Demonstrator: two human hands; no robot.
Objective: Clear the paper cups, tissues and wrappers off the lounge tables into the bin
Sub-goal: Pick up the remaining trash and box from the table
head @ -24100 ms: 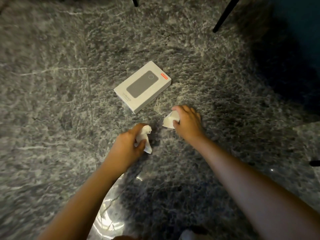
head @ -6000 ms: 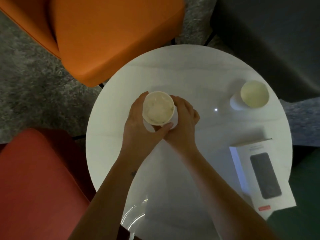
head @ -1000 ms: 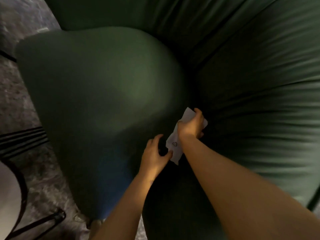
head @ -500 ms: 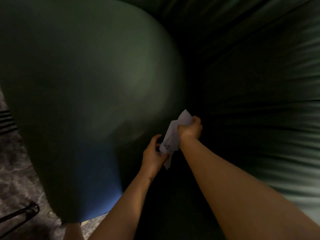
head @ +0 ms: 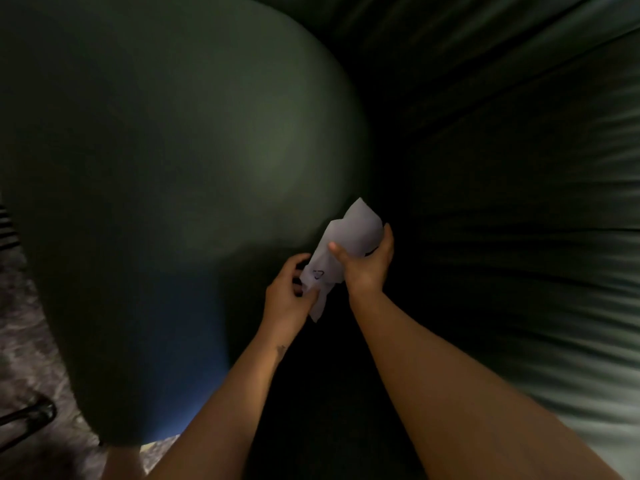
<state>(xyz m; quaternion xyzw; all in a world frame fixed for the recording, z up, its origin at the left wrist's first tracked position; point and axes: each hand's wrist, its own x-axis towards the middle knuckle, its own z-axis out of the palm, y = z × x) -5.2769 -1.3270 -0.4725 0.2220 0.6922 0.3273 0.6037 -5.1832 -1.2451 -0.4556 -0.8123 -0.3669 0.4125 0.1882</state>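
Observation:
A crumpled white wrapper (head: pixel 349 237) with a small dark triangle mark on it is held up in front of a dark green seat. My right hand (head: pixel 367 268) grips its upper half, thumb across the front. My left hand (head: pixel 289 296) pinches the wrapper's lower edge between thumb and fingers. Both forearms reach in from the bottom of the view. No cups, tissues or bin are in sight.
A large rounded green cushion (head: pixel 180 188) fills the left and centre. Dark green pleated upholstery (head: pixel 519 174) covers the right side. Grey marbled floor (head: pixel 24 358) and a black metal leg (head: pixel 27 415) show at the lower left.
My left hand has closed onto the lower edge of the wrapper, which only my right hand held a second ago. The view has moved closer to the green seat.

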